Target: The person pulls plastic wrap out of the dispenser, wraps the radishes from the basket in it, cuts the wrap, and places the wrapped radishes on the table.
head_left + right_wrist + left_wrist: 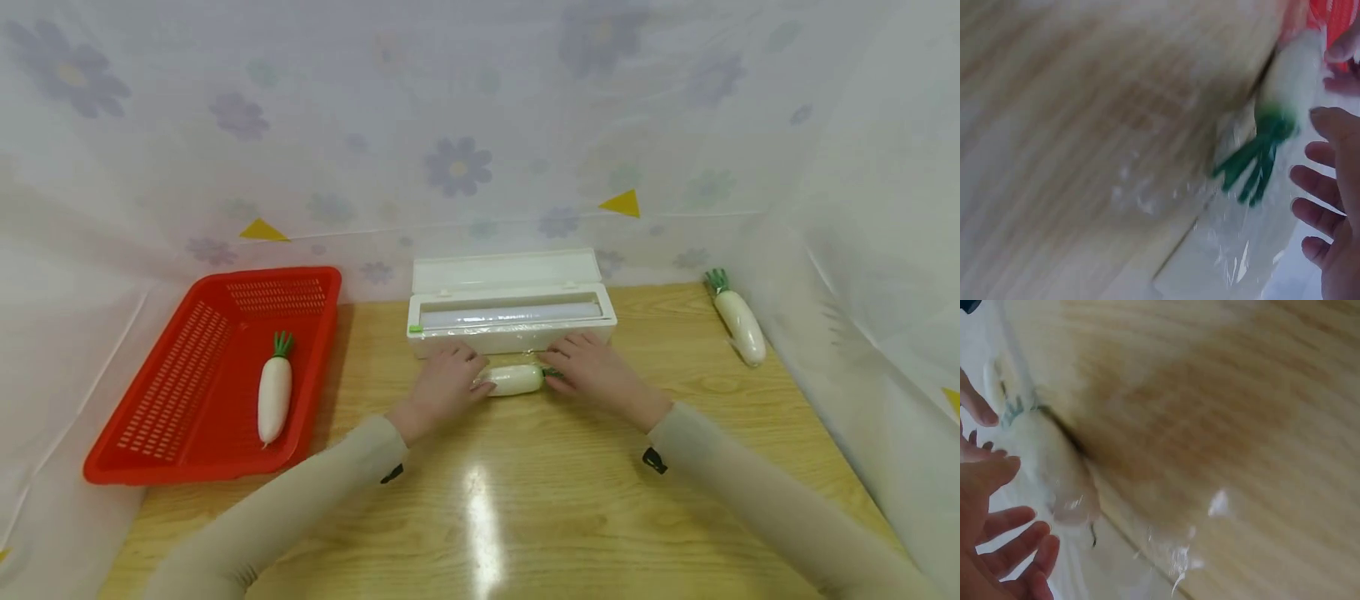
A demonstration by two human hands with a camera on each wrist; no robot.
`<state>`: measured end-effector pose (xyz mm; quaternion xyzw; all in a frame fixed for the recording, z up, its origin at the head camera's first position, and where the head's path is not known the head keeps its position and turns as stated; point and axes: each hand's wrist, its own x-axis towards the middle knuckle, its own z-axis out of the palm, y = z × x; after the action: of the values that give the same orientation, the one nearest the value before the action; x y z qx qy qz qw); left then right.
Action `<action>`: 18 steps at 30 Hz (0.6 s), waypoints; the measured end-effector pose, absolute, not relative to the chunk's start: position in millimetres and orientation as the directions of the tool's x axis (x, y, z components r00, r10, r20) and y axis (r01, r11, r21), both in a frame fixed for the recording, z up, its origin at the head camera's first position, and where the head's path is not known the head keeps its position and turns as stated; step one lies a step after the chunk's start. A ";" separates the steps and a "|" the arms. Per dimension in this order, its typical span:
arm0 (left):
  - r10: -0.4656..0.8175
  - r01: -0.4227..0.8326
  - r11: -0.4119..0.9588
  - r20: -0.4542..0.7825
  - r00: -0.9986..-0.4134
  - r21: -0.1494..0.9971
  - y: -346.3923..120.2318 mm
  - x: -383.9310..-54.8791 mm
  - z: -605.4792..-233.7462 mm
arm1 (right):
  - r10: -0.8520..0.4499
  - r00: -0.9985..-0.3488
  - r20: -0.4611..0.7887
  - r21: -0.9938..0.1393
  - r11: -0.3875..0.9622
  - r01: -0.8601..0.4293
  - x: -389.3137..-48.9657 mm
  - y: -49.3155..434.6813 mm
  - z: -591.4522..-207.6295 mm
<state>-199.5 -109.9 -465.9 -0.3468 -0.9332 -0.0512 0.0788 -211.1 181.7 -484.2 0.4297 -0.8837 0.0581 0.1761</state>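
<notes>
A white radish (515, 380) with a green top lies crosswise on the table, just in front of a white cling film dispenser (510, 337). My left hand (444, 385) is at its tail end, fingers spread and slightly bent beside the radish (1060, 469). At the leafy end, my right hand (600, 377) has its fingers apart and loosely bent, close to the green leaves (1260, 153). Clear cling film (1232, 250) lies under and around the radish, crinkled and shiny. The dispenser's lid (506, 268) stands raised behind a film roll (510, 314).
To the left, a red basket (318, 367) holds one radish (275, 400) with green leaves. Another radish (741, 327), shiny with wrap, lies at the table's far right. Flowered white curtains (457, 100) enclose the wooden table (570, 500) at the back and sides.
</notes>
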 end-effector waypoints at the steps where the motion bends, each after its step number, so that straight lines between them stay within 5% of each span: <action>1: 0.628 0.638 0.769 0.146 -0.765 0.038 -105.8 -197.8 -468.7 | -0.744 -0.589 0.316 0.061 0.635 -0.770 -208.6 176.7 -486.7; 9: 0.561 0.566 0.824 0.102 -0.821 0.020 -93.6 -192.2 -484.5 | -0.699 -0.692 0.178 0.087 0.712 -0.697 -200.9 154.4 -500.2; 18: 0.532 0.543 0.837 0.131 -0.837 0.071 -94.2 -195.7 -487.3 | -0.703 -0.659 0.268 0.185 0.709 -0.681 -203.0 144.6 -500.9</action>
<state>-195.7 -94.2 -487.3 -0.2808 -0.9568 -0.0527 0.0531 -203.0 144.6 -500.9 0.3800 -0.9102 -0.0341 0.1613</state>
